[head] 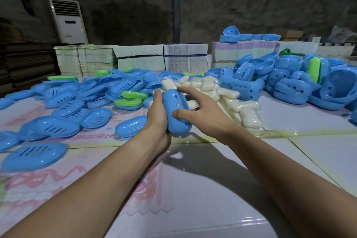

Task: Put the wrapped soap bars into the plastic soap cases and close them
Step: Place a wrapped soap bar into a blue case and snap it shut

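The left hand (157,114) grasps the blue soap case (176,111) above the table (193,189); the right hand (199,109), its grip released, touches it. Press both halves evenly until seated; the seam is probably shut, though hidden.

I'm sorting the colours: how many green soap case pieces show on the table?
At least 5: far left, back centre-left, two stacked beside the left hand, one in the right pile. More may be buried.
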